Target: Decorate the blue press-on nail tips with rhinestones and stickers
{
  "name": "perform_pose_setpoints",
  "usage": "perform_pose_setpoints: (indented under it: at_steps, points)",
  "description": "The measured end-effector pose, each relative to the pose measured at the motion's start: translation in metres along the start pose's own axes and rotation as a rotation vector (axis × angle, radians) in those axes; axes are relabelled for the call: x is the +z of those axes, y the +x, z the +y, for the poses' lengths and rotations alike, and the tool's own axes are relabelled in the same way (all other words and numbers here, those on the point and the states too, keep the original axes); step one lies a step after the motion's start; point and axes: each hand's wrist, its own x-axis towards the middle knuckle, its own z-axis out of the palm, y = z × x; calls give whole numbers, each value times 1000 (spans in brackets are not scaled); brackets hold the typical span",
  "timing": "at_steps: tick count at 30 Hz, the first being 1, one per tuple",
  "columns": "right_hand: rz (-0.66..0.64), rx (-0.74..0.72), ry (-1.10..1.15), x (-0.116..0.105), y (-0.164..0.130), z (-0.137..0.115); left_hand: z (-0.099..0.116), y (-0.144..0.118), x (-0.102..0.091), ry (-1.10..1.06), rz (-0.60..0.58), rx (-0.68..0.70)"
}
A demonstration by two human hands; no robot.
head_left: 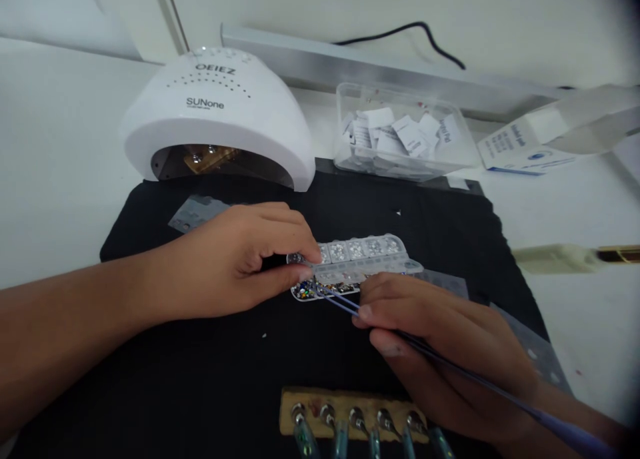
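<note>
While the left hand [235, 265] pinches the clear plastic compartment box of small rhinestones [350, 265], the right hand [440, 345] fingers clamp a thin purple-blue stick tool [450, 369], tip in the box.

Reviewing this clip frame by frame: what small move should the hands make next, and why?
Probably dip the thin tool's tip into a compartment and lift one stone. The left hand grips the rhinestone case at its end, the right hand holds the tool like a pen, and its tip sits at the coloured stones.
</note>
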Motion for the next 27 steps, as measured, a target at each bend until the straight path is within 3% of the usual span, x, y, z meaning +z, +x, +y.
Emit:
perform_pose_setpoints:
  at_steps: [27]
  points:
    - [31,7,-5,3,-1,5,0,0,0,17,3,-1]
